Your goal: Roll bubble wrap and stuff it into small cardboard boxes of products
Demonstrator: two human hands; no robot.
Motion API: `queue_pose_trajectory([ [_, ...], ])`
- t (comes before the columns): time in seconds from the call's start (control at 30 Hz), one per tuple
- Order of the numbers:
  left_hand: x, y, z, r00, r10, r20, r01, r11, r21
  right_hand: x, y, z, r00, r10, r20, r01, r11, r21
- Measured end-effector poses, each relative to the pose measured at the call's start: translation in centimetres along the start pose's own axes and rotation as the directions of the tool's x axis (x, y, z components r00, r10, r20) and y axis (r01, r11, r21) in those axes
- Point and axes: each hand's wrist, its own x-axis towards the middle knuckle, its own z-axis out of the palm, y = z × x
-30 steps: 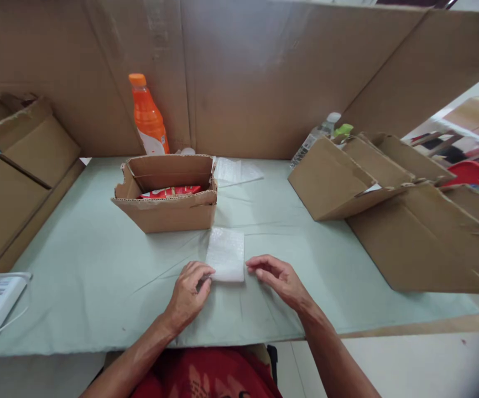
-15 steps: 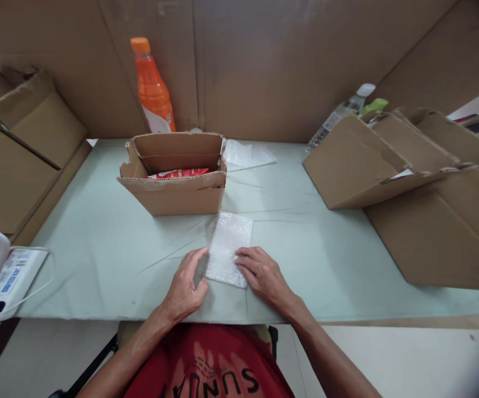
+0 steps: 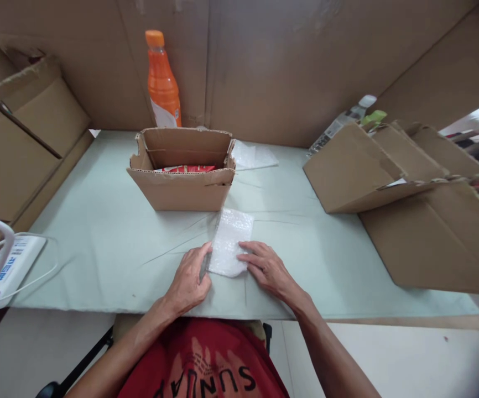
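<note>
A flat bubble-wrap pouch (image 3: 230, 237) lies on the pale green tablecloth in front of me, tilted slightly. My left hand (image 3: 189, 276) rests at its left edge, thumb and fingers apart, fingertips at or touching the side. On the right part of the pouch lie the outstretched fingers of my right hand (image 3: 266, 268). Neither hand is closed round it. Just beyond the pouch stands an open cardboard box (image 3: 185, 190) with a red packet (image 3: 189, 168) inside. Another piece of bubble wrap (image 3: 256, 156) lies behind the box's right side.
An orange bottle (image 3: 163, 83) stands behind the box. Cardboard boxes (image 3: 434, 232) stand at the right, with a clear bottle (image 3: 341, 124) behind them. More boxes (image 3: 11, 160) fill the left side. A white power strip (image 3: 13, 271) with cables lies at the left edge.
The view has shifted slightly. The near right corner of the pouch now looks bent up a little beside my right fingers. Both hands stay at the pouch's sides.
</note>
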Motion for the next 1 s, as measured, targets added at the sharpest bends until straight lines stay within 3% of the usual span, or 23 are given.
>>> queue_pose_trajectory([
  [0.13,-0.2,-0.2,-0.1,0.999,-0.043,-0.004,0.043,0.999,-0.030,0.6,0.3,-0.1,0.997,0.045,-0.055,-0.035,0.983,0.179],
  [0.37,-0.1,0.0,-0.1,0.998,-0.045,-0.045,0.044,0.998,-0.034,0.9,-0.3,-1.2,0.959,0.284,0.015,-0.261,0.855,0.449],
  [0.43,0.0,0.3,-0.1,0.996,-0.018,-0.085,0.017,1.000,-0.013,1.0,-0.5,-1.2,0.932,0.362,-0.002,-0.316,0.817,0.483],
  [0.53,0.2,0.8,-0.2,0.990,0.120,-0.079,-0.114,0.991,0.076,1.6,-0.5,-1.5,0.916,0.398,-0.053,-0.317,0.799,0.511],
  [0.63,0.8,0.8,0.1,0.962,0.266,0.066,-0.274,0.932,0.238,2.8,-0.1,-2.4,0.907,0.397,-0.140,-0.282,0.819,0.499],
  [0.73,1.9,0.5,0.5,0.933,0.313,0.179,-0.359,0.855,0.374,5.0,1.0,-3.7,0.876,0.397,-0.275,-0.272,0.876,0.398],
  [0.83,2.7,0.6,0.8,0.920,0.366,0.144,-0.392,0.835,0.386,7.8,3.1,-4.6,0.830,0.396,-0.393,-0.312,0.914,0.260],
  [1.0,1.8,2.4,0.5,0.926,0.376,0.038,-0.378,0.921,0.098,11.9,7.0,-4.1,0.795,0.400,-0.456,-0.397,0.912,0.107],
])
